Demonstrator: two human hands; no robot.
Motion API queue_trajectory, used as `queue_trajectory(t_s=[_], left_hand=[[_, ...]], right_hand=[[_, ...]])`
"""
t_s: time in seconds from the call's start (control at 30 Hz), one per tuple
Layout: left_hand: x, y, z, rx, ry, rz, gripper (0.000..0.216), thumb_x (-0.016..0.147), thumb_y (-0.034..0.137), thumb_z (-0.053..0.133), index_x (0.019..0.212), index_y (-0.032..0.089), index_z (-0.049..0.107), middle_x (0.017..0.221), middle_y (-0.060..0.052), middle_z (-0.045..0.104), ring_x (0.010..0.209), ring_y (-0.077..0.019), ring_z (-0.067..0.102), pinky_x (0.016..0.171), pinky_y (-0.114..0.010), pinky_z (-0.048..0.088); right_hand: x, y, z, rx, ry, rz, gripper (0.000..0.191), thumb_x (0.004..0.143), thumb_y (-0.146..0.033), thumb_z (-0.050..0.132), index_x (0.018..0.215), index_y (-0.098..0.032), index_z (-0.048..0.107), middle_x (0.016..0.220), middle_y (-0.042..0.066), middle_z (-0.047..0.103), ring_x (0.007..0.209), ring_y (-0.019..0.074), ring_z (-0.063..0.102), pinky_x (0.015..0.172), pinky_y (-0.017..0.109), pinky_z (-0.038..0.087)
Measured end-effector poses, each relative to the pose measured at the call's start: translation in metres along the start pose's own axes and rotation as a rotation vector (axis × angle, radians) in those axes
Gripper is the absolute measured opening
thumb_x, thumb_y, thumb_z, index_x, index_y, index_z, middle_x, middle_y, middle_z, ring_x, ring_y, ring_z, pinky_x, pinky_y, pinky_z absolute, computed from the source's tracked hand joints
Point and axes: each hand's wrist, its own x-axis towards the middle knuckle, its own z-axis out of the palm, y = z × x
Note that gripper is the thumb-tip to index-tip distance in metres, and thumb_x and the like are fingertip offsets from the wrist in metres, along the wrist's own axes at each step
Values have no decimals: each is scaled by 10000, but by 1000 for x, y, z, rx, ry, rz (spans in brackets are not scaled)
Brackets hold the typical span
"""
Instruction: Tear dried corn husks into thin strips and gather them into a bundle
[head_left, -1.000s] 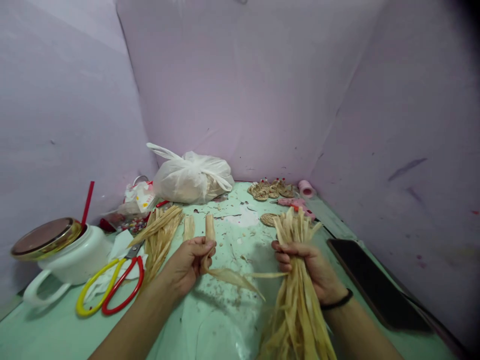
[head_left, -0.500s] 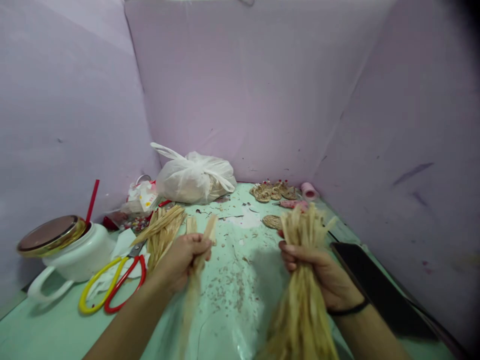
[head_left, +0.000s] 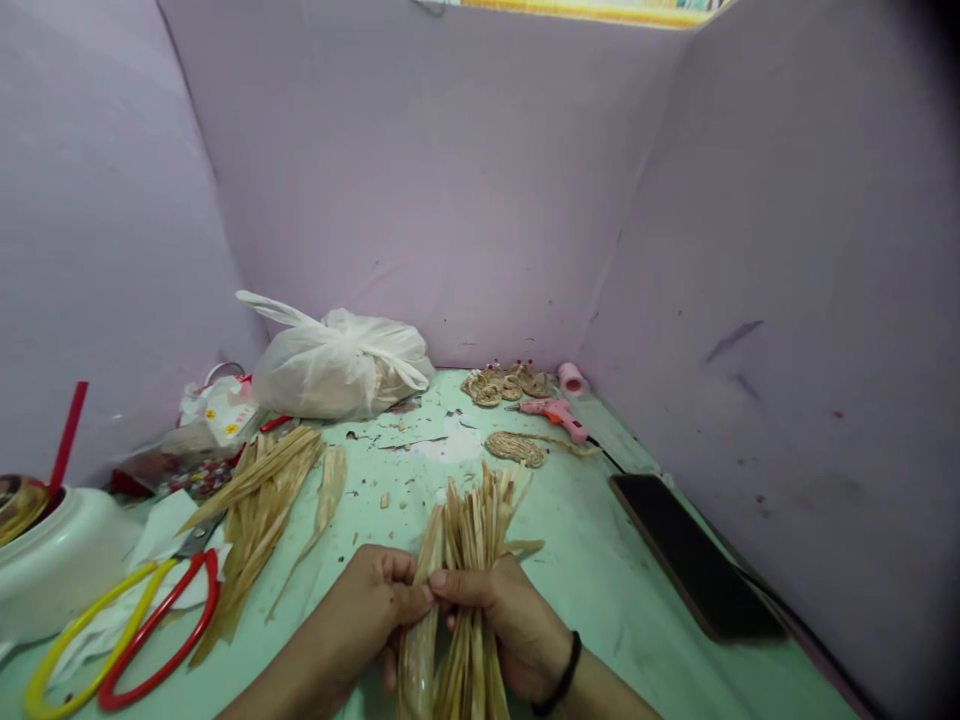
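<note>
My right hand (head_left: 517, 615) is closed round a thick bundle of dried, straw-coloured leaf strips (head_left: 480, 540), whose cut ends fan out above the thumb. Right beside it, my left hand (head_left: 375, 615) pinches a single wider leaf strip (head_left: 426, 570) against the bundle's left side. The thumbs nearly touch. Below the hands the strips run out of the picture. To the left lies a pile of loose strips (head_left: 262, 510), and one separate strip (head_left: 326, 500) rests between it and my left hand.
Left are scissors (head_left: 199, 590) with yellow and red handles, a white mug (head_left: 67, 565) and a tied plastic bag (head_left: 337, 365). Woven straw pieces (head_left: 502, 383), an oval coil (head_left: 514, 449), a pink glue gun (head_left: 555, 412) and a pink roll (head_left: 572, 379) lie behind. A phone (head_left: 694, 555) lies right.
My hands have come together from apart. The strip in my left hand is now against the bundle. One separate strip lies on the table by the pile. The view has shifted right.
</note>
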Motion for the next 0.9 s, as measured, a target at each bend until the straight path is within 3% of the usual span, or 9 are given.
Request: queue_trajectory(t_s=[0.13,0.33,0.47,0.7,0.9], left_hand=[[-1,2,-2,24,-40,31,248,534,344,590,554,98,607,465,-15,516,329,-53,360,317,-182,294],[-3,6,-5,8,96,52,241,487,349,629,523,117,572,469,-17,533,376,-59,343,338,-188,223],[-2,5,-5,-11,107,76,200,474,312,610,516,123,559,455,-14,529,375,-61,339,348,-200,205],[0,1,-4,0,166,98,177,477,293,606,438,142,521,375,26,449,342,-57,311,361,-219,214],[-2,6,-10,98,176,60,247,461,311,639,370,169,459,320,47,385,319,-57,297,367,-226,213]], right_hand=[[1,-2,0,-71,56,8,162,430,-165,699,478,-94,561,351,-15,496,328,67,431,369,201,352],[-2,-5,-2,-153,56,-26,189,448,-193,708,548,-118,567,399,-26,520,366,75,444,390,203,346],[-2,-5,-3,-195,20,-51,207,457,-198,704,596,-122,570,460,-17,554,398,79,458,419,212,361],[-3,-7,3,-327,72,-148,125,475,-163,644,484,-147,520,408,-38,504,382,80,427,398,214,328],[-3,-3,1,-279,14,-148,199,481,-222,705,631,-129,612,520,-5,578,460,112,485,452,239,379]])
